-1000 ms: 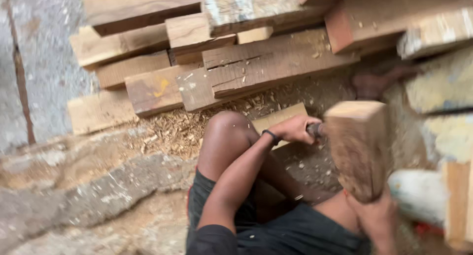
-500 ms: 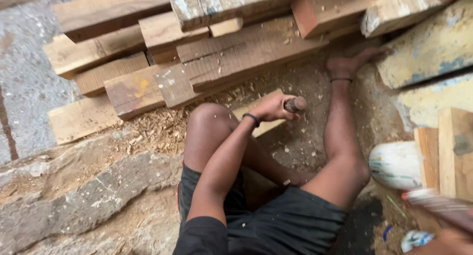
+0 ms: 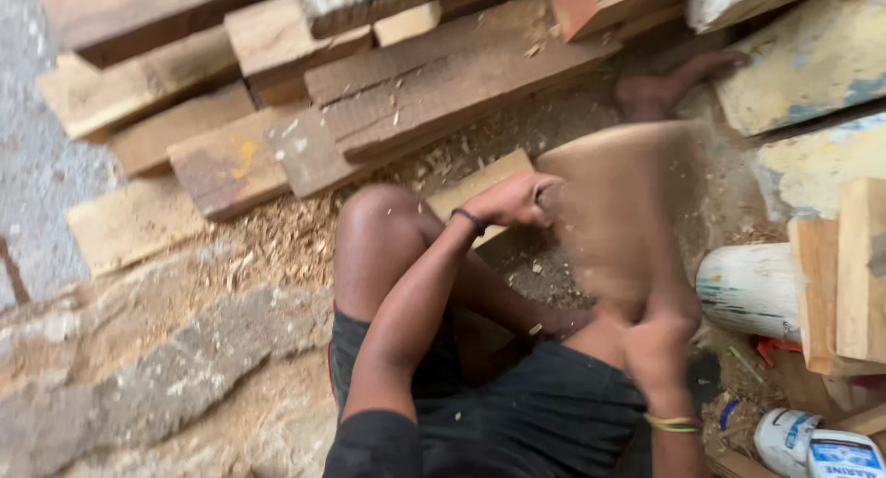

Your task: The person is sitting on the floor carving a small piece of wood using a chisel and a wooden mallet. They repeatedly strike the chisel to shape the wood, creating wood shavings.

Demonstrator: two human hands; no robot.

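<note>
While the right hand [image 3: 660,335] grips the blurred wooden block [image 3: 618,215] low down and the left hand [image 3: 512,199] clenches a tool beside it, the block looks heavy and stiff.

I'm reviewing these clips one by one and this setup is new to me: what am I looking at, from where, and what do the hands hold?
There is no machine here. A camera worn on a person's head looks down at their own lap and legs as they sit on the ground. The left hand grips something small, hidden in the fist. The right hand holds a big wooden block, blurred by motion. Sawdust covers the ground, planks are stacked beyond the knee, and a white can stands at lower right.
</note>
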